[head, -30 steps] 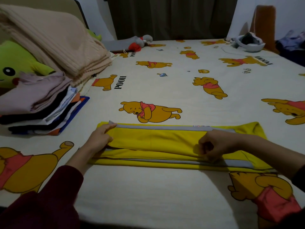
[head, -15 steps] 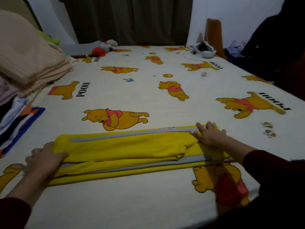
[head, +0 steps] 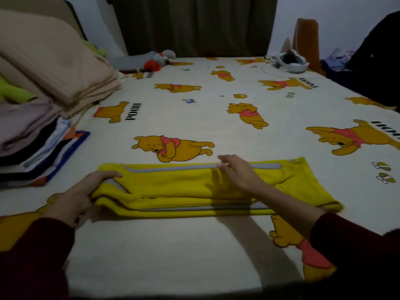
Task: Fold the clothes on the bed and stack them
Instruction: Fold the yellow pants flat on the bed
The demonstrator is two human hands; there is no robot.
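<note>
Where the cream bear-print bed sheet (head: pixel 194 245) runs nearest the camera, a yellow garment (head: pixel 179 187) folded into a long narrow strip, long axis running left to right across the view, parallel to the near bed edge. Grey stripes along its far edge and near its front edge; wider, looser end to the right, narrower layered end to the left.

At that left end, the left hand (head: pixel 73 198), palm down, thumb over the top layer and fingers wrapped at the edge of the fold, gripping the yellow garment. Dark red sleeve behind the wrist. Over the middle of the strip, the right hand (head: pixel 238 172), fingers spread and unclenched, reaching toward the far grey stripe, holding nothing; touching the cloth or just above it, impossible to tell, with its shadow on the fabric beside it.

To the left, just beyond the strip's end, a stack of folded clothes (head: pixel 32 144) in purple-grey, black, white and blue layers. Behind it, a folded beige blanket (head: pixel 56 68) and a bit of a green plush toy (head: pixel 15 94). Far back, a grey and red soft toy (head: pixel 151 61) and a white object (head: pixel 290 62) near the far right corner, too small to identify. Bare sheet between the strip and the stack.
</note>
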